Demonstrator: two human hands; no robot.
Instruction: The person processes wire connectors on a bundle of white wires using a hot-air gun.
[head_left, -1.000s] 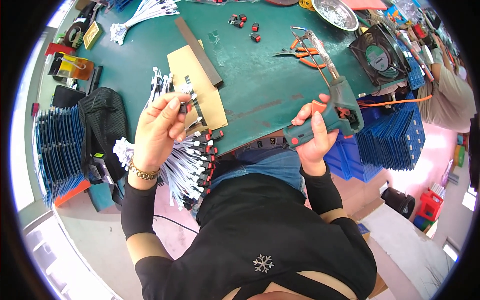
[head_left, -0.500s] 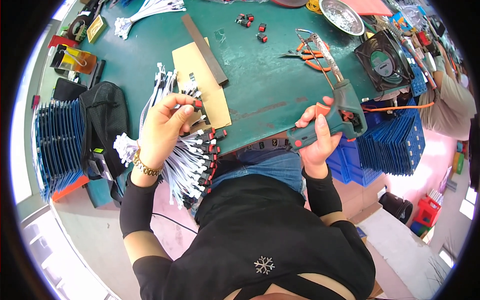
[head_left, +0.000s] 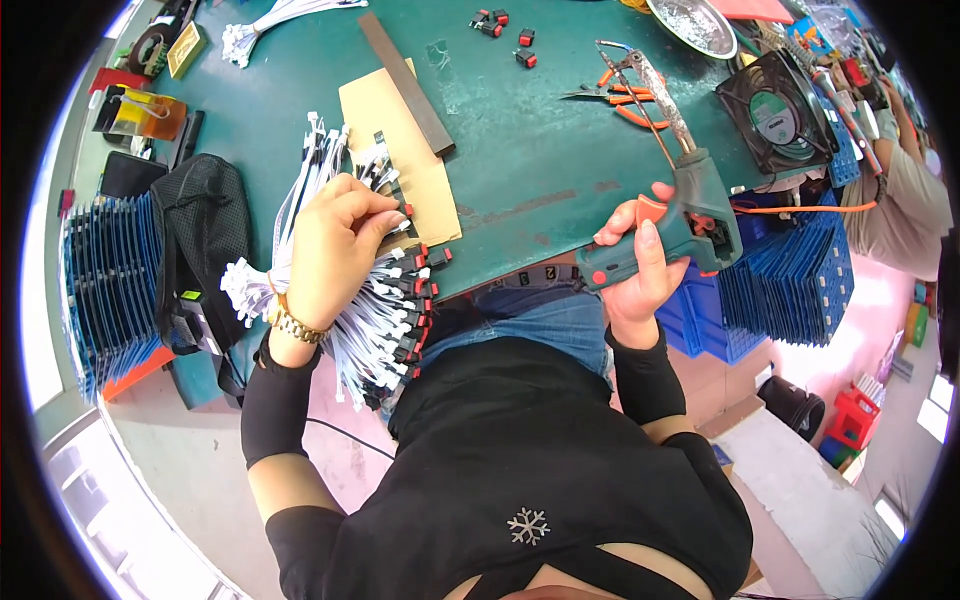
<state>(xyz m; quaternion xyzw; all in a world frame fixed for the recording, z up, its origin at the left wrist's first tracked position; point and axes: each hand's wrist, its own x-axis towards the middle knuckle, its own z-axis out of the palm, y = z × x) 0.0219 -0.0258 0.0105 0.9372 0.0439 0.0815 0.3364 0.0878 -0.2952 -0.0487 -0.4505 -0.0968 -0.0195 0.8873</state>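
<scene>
In the head view, the left hand (head_left: 340, 240) pinches thumb against fingertip at a small black-and-red plastic block (head_left: 407, 210), beside a flat tan cardboard sheet (head_left: 432, 212); the right hand (head_left: 643, 275) curls round a dark green plastic soldering gun (head_left: 708, 185); just below the left hand, a dense fan of white cables (head_left: 355, 345) ending in black-and-red blocks (head_left: 421, 309) looks finished; loose black-and-red blocks (head_left: 526, 59) on the green tabletop (head_left: 520, 130) look left; whether the pinched block is joined cannot be told.
</scene>
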